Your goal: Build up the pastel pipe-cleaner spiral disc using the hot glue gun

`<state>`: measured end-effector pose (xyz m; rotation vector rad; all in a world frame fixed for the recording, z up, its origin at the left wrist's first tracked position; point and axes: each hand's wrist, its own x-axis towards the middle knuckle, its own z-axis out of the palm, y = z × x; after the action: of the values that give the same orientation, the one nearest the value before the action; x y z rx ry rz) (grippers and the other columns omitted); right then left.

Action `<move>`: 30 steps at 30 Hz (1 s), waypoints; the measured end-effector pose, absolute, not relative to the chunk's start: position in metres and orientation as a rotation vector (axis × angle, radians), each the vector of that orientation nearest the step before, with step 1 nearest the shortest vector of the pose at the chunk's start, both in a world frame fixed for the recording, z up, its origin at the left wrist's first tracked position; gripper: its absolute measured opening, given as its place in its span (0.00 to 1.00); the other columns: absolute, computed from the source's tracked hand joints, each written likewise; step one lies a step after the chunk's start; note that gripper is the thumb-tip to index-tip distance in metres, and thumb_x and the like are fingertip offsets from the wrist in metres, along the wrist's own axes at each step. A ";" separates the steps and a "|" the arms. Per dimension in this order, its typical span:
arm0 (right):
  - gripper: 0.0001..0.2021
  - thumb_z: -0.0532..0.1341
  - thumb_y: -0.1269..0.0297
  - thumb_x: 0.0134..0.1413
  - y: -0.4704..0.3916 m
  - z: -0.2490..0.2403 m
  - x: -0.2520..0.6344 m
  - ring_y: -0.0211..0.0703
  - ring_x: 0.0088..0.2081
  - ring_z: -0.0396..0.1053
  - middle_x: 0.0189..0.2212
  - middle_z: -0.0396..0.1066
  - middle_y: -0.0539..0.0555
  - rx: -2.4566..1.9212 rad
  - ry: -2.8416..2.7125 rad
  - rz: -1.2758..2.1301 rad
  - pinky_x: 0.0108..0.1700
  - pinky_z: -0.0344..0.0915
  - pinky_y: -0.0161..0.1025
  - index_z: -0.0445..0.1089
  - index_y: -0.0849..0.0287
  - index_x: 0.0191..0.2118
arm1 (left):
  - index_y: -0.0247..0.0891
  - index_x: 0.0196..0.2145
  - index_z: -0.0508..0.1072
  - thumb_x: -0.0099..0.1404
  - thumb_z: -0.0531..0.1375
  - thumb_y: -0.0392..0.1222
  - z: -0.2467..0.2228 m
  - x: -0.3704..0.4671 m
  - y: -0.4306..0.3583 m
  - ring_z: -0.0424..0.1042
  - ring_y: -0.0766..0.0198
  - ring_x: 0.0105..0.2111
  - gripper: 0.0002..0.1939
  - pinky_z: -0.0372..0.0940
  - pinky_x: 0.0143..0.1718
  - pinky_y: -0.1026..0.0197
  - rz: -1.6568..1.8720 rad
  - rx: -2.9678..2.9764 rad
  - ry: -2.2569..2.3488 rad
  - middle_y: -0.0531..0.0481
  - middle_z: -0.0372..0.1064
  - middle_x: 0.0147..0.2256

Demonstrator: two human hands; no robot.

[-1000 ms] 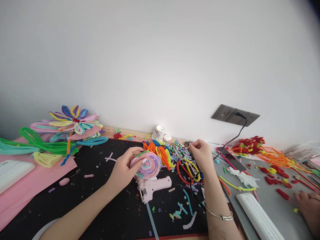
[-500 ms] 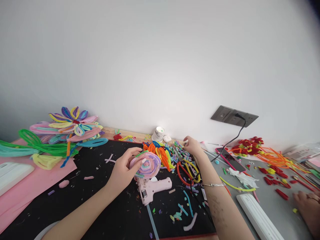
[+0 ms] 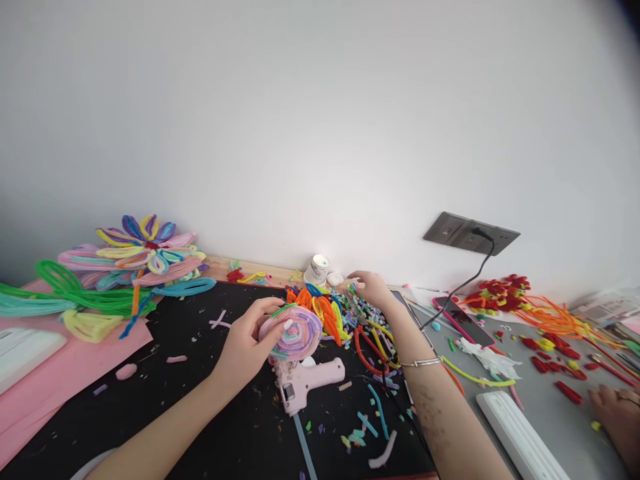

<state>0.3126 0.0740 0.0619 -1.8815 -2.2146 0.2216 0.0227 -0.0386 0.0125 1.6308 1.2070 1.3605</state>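
Observation:
My left hand (image 3: 253,333) grips a round spiral disc of pastel pipe cleaner (image 3: 300,333), pink, lilac and orange with a green edge. Its thumb presses on the disc's face. Just below the disc lies a pale pink glue gun (image 3: 310,383), a clear glue stick (image 3: 305,443) sticking out of its back. Over the far side of a heap of small pipe cleaner scraps (image 3: 373,313), my right hand (image 3: 371,288) has its fingers drawn together. Something small and pale shows at the fingertips, too small to name. Orange pipe cleaner bundles (image 3: 327,317) sit behind the disc.
A large pipe cleaner flower (image 3: 150,250) and green loops (image 3: 95,293) lie at left on pink sheets. A paper cup (image 3: 319,270) stands by the wall. Right are a phone (image 3: 463,320), a white power strip (image 3: 520,433), a socket cable (image 3: 473,283) and another person's hand (image 3: 617,407).
My right hand has moved left across the far side of the scrap heap, toward the paper cup. My left hand and the disc have barely moved.

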 end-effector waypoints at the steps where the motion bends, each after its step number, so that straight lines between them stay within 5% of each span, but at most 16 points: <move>1: 0.18 0.58 0.81 0.48 0.075 0.060 0.307 0.43 0.41 0.74 0.39 0.79 0.55 -1.861 -2.248 0.231 0.44 0.65 0.34 0.77 0.60 0.42 | 0.40 0.47 0.69 0.63 0.60 0.44 0.013 0.023 -0.039 0.76 0.56 0.43 0.15 0.71 0.42 0.57 1.363 1.631 1.206 0.45 0.74 0.43; 4: 0.11 0.59 0.77 0.52 0.077 0.051 0.290 0.44 0.39 0.74 0.36 0.79 0.56 -1.823 -2.336 0.237 0.44 0.64 0.34 0.79 0.59 0.35 | 0.40 0.47 0.69 0.63 0.60 0.44 0.013 0.023 -0.039 0.76 0.56 0.42 0.15 0.71 0.42 0.57 1.371 1.631 1.196 0.45 0.74 0.42; 17: 0.12 0.57 0.78 0.53 0.084 0.047 0.280 0.46 0.45 0.72 0.40 0.77 0.60 -1.831 -2.404 0.159 0.45 0.62 0.34 0.77 0.62 0.37 | 0.40 0.46 0.71 0.64 0.59 0.45 0.012 0.022 -0.039 0.75 0.55 0.44 0.14 0.71 0.45 0.55 1.379 1.659 1.187 0.44 0.74 0.45; 30: 0.12 0.58 0.71 0.52 0.010 0.100 0.286 0.44 0.32 0.74 0.29 0.79 0.54 -1.681 -1.918 0.308 0.36 0.66 0.37 0.78 0.61 0.39 | 0.41 0.46 0.73 0.65 0.58 0.44 0.012 0.023 -0.039 0.76 0.55 0.43 0.12 0.71 0.43 0.56 1.385 1.692 1.120 0.44 0.74 0.46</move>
<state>0.2857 0.0095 0.1005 -1.6807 -1.9176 0.3076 0.0227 -0.0393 0.0120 1.6922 1.1200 1.3850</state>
